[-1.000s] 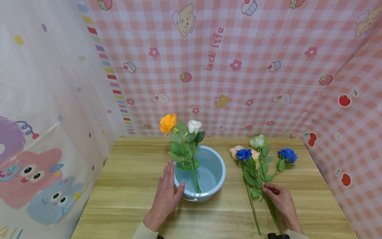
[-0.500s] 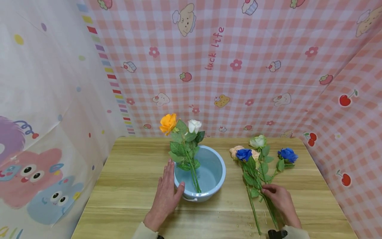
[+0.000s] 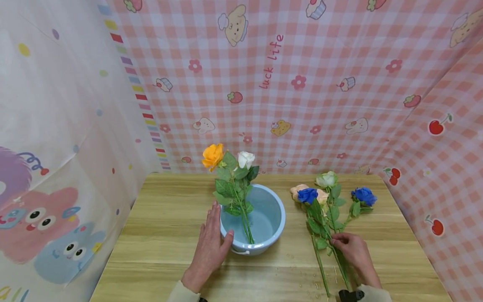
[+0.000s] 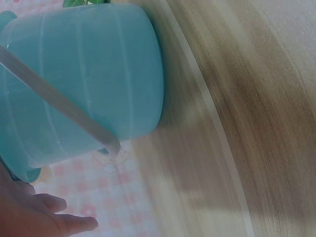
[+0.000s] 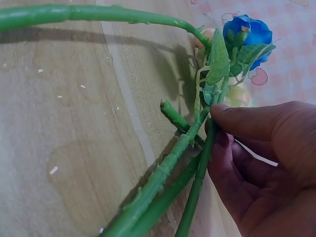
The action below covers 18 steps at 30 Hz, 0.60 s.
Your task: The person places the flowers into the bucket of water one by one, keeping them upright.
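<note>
My left hand (image 3: 210,245) rests with straight fingers against the left side of a light blue bucket (image 3: 283,222). In the left wrist view the bucket's wall (image 4: 89,74) and its handle (image 4: 69,111) show beside that hand's fingers. An orange rose (image 3: 213,156) and a white rose (image 3: 246,160) lean in the bucket, stems inside. My right hand (image 3: 354,252) pinches a green stem between thumb and fingers. That stem seems to lead up to a blue rose (image 3: 307,196), also visible in the right wrist view (image 5: 249,39); crossing stems partly hide which one.
Also on the right lie peach roses (image 3: 299,191), a pale green-white rose (image 3: 326,179) and a second blue rose (image 3: 364,196). Water drops dot the wooden table (image 3: 170,235) near their stems. A checked pink cloth (image 3: 317,105) hangs behind the table's back edge.
My right hand has shifted slightly to the left with the stem, and the nearer blue rose has moved by a tiny amount. The left hand and the bucket have not moved.
</note>
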Tool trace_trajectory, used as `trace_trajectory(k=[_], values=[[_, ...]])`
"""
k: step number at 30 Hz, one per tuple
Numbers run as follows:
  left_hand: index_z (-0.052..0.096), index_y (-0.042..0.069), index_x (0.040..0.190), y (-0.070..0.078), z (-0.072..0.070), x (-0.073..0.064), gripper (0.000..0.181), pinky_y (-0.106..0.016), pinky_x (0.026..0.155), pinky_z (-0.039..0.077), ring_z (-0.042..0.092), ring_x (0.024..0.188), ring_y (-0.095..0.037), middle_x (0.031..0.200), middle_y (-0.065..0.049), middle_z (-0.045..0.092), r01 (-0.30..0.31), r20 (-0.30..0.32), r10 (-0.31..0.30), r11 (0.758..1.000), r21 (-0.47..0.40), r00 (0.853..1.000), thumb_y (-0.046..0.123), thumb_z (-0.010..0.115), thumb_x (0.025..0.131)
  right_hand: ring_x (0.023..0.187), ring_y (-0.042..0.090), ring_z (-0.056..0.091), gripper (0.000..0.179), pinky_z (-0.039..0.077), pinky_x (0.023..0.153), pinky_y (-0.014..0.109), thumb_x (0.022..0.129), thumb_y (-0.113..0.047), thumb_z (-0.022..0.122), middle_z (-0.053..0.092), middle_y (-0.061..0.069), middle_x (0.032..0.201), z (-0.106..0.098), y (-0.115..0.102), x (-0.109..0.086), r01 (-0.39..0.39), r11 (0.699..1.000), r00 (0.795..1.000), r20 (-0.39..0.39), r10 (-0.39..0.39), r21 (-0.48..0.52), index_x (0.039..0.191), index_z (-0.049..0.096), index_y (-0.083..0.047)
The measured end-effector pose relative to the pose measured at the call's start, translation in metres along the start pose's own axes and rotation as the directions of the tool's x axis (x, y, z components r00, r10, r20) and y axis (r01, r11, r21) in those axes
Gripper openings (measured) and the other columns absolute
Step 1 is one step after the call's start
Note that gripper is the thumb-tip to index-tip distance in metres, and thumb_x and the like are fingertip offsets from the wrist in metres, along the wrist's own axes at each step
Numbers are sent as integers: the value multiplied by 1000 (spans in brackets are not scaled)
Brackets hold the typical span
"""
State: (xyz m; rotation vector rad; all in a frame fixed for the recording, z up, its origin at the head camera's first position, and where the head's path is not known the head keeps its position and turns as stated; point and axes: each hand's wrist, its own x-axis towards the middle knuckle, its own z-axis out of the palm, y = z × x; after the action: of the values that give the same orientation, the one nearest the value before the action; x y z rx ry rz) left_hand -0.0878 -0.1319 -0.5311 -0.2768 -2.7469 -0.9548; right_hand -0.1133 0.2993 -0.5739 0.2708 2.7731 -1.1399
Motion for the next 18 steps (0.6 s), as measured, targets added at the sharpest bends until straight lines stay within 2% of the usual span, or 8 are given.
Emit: trace_trajectory(k=[8,18], values=[[13,4,166,0,0,0,81,-73,114,25,18,156,-40,173,-12,11,2,5,-2,1000,-9,1000,35,54,104,91,21,67,28,52,73,33,98,-22,72,76,10,103,-6,-4,-7,-33,998,999,12,33,45,115,76,0],[14,4,166,1,-1,1,81,-74,114,26,18,156,-39,174,-10,10,3,6,-3,1000,-17,1000,33,56,103,92,20,68,30,53,76,32,98,-21,71,76,13,105,-15,-12,-13,24,999,999,-40,-22,49,117,74,2]])
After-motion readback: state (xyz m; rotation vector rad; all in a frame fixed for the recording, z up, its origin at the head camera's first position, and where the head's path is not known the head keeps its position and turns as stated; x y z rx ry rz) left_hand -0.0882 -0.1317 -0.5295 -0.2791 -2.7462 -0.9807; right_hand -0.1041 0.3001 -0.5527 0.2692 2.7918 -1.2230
